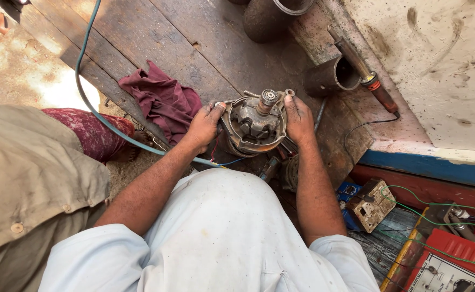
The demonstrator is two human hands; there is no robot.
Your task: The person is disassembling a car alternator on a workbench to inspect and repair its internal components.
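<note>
While upright with shaft skyward, rusty motor housing (254, 123) between left hand (204, 127) and right hand (298, 118), fingers gripping its rim.

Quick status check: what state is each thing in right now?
Motor housing: upright, open at the top, shaft up, gripped on both sides.
Left hand: on its left rim.
Right hand: on its right rim.
Maroon rag: crumpled on planks.
Metal pipe: lying sideways, open end showing.

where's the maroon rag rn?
In the head view, the maroon rag lies crumpled on the wooden planks, just left of the left hand gripping the round metal motor part, with a teal cable nearby.
</note>
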